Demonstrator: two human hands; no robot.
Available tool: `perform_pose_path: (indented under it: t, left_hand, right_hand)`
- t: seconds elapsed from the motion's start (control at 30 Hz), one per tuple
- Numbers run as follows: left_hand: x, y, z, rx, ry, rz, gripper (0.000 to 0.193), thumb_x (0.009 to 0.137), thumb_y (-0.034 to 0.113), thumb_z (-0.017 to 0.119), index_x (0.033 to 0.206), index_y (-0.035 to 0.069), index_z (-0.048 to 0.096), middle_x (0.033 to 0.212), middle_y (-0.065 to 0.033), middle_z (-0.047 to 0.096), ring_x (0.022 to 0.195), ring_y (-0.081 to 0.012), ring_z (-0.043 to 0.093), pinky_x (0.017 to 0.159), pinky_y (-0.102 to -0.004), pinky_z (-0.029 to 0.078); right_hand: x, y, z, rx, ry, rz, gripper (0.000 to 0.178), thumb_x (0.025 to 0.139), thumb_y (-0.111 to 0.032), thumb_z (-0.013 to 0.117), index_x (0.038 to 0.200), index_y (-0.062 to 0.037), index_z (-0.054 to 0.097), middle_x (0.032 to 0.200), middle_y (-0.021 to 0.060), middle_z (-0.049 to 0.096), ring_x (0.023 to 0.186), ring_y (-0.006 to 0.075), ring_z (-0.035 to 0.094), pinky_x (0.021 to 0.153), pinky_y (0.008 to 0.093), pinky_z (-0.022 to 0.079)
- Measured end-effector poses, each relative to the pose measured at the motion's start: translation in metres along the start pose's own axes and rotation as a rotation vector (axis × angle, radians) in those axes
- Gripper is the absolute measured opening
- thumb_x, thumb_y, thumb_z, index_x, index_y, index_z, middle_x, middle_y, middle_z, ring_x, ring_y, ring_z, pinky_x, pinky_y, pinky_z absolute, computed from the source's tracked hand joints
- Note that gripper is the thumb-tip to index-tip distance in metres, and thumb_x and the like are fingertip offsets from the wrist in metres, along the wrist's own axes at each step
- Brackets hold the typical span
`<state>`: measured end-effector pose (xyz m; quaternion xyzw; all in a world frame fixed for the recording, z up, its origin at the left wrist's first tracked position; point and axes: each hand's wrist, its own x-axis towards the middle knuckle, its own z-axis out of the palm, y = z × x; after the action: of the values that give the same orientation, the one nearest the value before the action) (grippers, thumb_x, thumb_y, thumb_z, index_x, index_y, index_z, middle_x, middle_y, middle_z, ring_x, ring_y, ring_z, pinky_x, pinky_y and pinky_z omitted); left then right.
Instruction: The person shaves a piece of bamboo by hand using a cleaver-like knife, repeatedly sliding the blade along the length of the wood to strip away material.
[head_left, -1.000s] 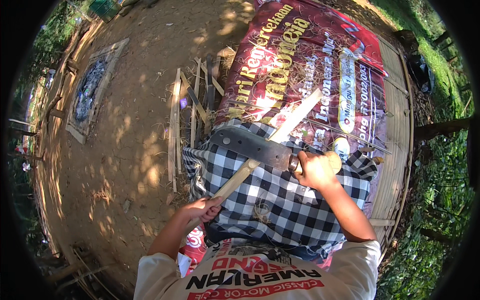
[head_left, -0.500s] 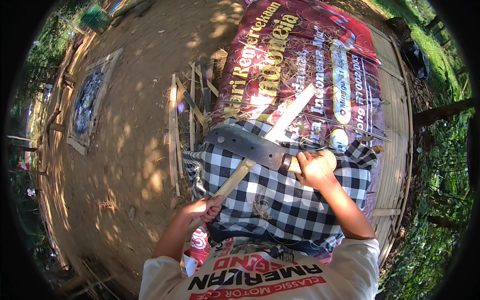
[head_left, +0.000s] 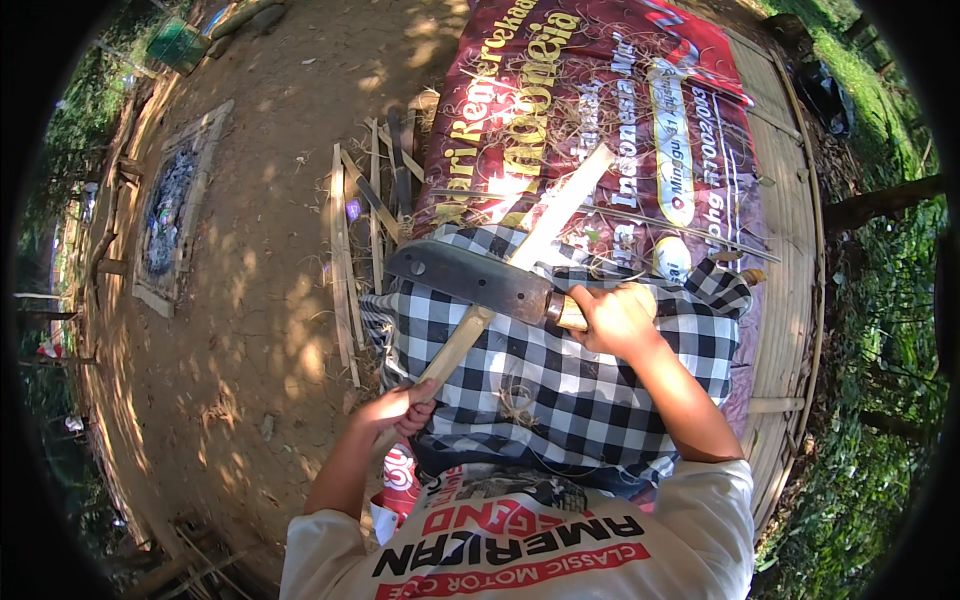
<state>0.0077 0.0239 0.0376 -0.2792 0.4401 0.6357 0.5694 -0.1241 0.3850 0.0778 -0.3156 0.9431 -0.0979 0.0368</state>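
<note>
A long pale bamboo strip (head_left: 452,352) slants up and away over the black-and-white checked cloth (head_left: 560,400) on my lap. Its near end is in my left hand (head_left: 402,410), fingers wrapped round it. My right hand (head_left: 618,315) grips the wooden handle of a machete (head_left: 470,280), whose broad dark blade points left. The blade lies across the strip at about its middle and covers a short stretch of it. Fine curly shavings (head_left: 515,398) rest on the cloth.
Beyond my lap, a dark red printed banner (head_left: 500,120) strewn with shavings covers a bamboo platform (head_left: 770,300). Several bamboo strips (head_left: 345,270) lie at its left edge. A framed ash pit (head_left: 172,215) is on the dirt ground at left; a post (head_left: 885,205) stands at right.
The machete and my right hand have shifted left and slightly away from me. The bamboo strip's far end has moved a little left; my left hand keeps its hold.
</note>
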Motion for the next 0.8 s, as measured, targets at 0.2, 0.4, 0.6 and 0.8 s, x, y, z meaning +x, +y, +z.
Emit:
perform_pose_path:
  t: [0.2,0.4,0.6,0.8]
  left_hand:
    - [0.0,0.0,-0.003,0.01,-0.007,-0.014,0.055,0.094,0.06,0.042,0.061,0.016,0.03,0.052,0.0084,0.023,0.04,-0.0045,0.018,0.038,-0.0223,0.013]
    - [0.0,0.0,-0.001,0.008,-0.031,0.031,0.055,0.093,0.059,0.045,0.061,0.017,0.029,0.052,0.0086,0.022,0.04,-0.0043,0.019,0.037,-0.0227,0.013]
    - [0.0,0.003,0.003,0.036,0.004,0.023,0.054,0.094,0.058,0.042,0.061,0.017,0.029,0.051,0.0084,0.023,0.04,-0.0043,0.018,0.037,-0.0221,0.013]
    - [0.003,-0.001,-0.005,0.006,0.007,-0.003,0.054,0.092,0.059,0.047,0.062,0.017,0.031,0.051,0.0076,0.024,0.04,-0.0047,0.02,0.037,-0.0227,0.013]
  right_hand:
    - [0.002,0.003,-0.012,0.063,-0.123,0.039,0.059,0.059,-0.046,0.08,0.103,-0.0136,0.057,0.068,0.0092,0.066,0.06,0.0278,0.065,0.054,0.0379,0.048]
    - [-0.002,0.008,0.018,0.012,0.055,-0.032,0.038,0.065,-0.028,0.073,0.094,-0.0104,0.056,0.069,0.0094,0.065,0.059,0.0266,0.064,0.054,0.0372,0.048]
    - [0.003,0.004,0.023,0.006,0.056,-0.016,0.027,0.068,-0.016,0.066,0.09,-0.0063,0.053,0.068,0.0118,0.064,0.057,0.0265,0.065,0.053,0.0375,0.051]
    - [0.02,-0.026,0.002,-0.055,-0.088,0.029,0.029,0.063,-0.025,0.069,0.085,-0.0097,0.056,0.056,0.0065,0.061,0.047,0.0271,0.061,0.046,0.0432,0.045]
